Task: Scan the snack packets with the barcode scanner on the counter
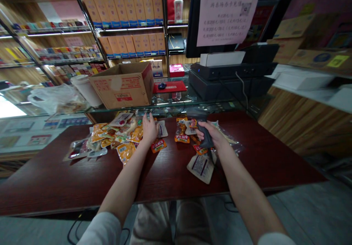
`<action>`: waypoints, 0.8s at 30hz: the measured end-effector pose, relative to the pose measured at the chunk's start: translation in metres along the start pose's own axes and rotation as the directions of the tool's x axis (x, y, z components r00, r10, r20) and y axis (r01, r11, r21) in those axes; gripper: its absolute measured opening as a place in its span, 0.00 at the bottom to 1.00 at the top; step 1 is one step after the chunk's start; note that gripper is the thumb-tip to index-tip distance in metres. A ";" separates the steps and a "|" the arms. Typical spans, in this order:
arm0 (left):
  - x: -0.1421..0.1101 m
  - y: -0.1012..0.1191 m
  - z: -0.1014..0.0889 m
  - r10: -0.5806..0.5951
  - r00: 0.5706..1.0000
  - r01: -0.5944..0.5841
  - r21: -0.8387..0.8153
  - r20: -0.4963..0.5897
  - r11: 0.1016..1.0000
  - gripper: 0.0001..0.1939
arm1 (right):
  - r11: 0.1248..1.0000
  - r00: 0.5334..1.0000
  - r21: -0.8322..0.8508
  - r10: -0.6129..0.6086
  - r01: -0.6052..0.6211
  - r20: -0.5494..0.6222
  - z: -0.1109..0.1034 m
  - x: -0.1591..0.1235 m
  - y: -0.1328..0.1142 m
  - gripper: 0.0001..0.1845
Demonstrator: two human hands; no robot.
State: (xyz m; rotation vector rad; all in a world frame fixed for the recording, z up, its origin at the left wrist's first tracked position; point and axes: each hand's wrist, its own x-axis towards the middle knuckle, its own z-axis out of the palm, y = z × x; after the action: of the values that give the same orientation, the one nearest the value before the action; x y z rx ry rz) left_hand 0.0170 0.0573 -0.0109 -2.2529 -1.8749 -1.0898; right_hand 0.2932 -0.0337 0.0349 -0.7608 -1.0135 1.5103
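Note:
My right hand (212,133) is wrapped round the handle of a dark handheld barcode scanner (205,136), whose head points left over a few snack packets. Orange packets (181,132) lie in front of it, and a beige pouch with printed text (201,167) rests below the handle. My left hand (150,129) reaches over the right side of a heap of snack packets (126,127), its fingers stretched out and apart. An orange and red packet (158,145) lies beside its wrist. Whether the fingertips touch a packet is hard to make out.
A dark red wooden table (170,179) carries the packets. Behind it, a glass counter holds an open cardboard box (123,87), a white cup (86,91), a plastic bag (57,98), a mouse (162,86) and a cash register (231,76). Stocked shelves line the back.

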 end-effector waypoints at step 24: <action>-0.010 0.050 -0.001 0.186 0.885 -0.294 0.203 0.427 0.934 0.29 | 0.997 0.975 -0.074 -0.014 -0.002 -0.222 -0.056 0.004 -0.016 0.19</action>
State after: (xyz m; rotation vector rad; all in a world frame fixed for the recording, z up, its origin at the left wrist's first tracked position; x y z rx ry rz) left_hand 0.0591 0.0343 0.0054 -2.5954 -1.6545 -0.3336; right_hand 0.3489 -0.0191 0.0261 -0.9556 -0.9051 1.3539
